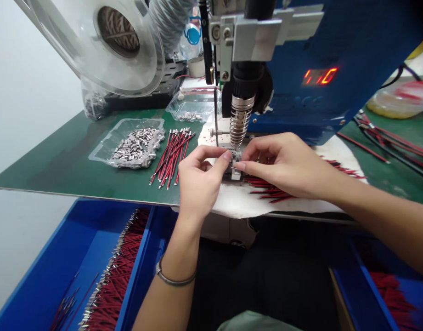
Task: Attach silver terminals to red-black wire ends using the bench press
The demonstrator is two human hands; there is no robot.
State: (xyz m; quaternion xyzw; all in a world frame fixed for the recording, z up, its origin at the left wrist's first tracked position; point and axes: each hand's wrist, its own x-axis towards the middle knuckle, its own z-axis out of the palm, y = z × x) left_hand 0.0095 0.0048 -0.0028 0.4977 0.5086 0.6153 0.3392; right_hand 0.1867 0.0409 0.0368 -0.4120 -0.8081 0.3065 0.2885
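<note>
My left hand [199, 177] and my right hand [283, 163] meet at a small metal fixture [236, 172] under the coiled nozzle [240, 119] of a blue machine [318, 69]. Both hands pinch with thumb and forefinger at a small metal piece [236, 157] on the fixture; what exactly each one grips is too small to tell. Red and black wires [269, 188] lie on a white cloth [239, 202] under my right hand. A bundle of red and black wires [172, 156] lies left of my left hand.
A clear tray of small metal sleeves [137, 147] sits on the green bench [70, 161]. A clear reel [108, 41] hangs at the upper left. Blue bins [76, 248] with finished wires [111, 280] stand below the bench edge; another blue bin [380, 285] is at the lower right.
</note>
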